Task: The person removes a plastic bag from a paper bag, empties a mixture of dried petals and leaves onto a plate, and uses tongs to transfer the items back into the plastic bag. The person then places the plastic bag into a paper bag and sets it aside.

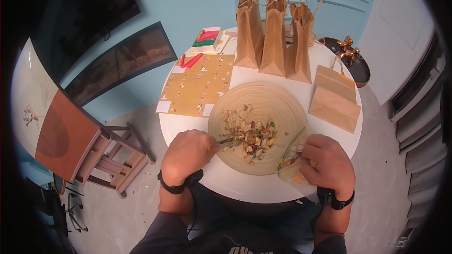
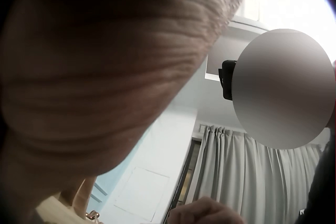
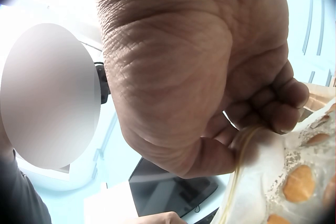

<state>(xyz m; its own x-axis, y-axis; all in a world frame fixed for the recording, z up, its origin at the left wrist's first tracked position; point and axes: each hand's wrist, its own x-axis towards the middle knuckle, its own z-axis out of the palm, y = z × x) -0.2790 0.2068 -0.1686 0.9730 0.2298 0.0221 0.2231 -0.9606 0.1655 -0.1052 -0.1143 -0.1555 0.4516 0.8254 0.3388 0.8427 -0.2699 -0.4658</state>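
A round woven tray holds a loose heap of dried petals, slices and leaves. My left hand grips a slim tongs-like tool, its tip at the heap's left side. At the tray's lower right edge, my right hand pinches the rim of a clear zip bag with some dried pieces inside. In the right wrist view, the thumb and fingers of the right hand hold the bag, orange pieces showing through. The left wrist view shows mostly the left hand's skin; its tool is hidden there.
Several brown paper bags stand at the back of the round white table; another lies at the right. Patterned sheets, red strips and a small box are at the back left. A wooden chair stands left.
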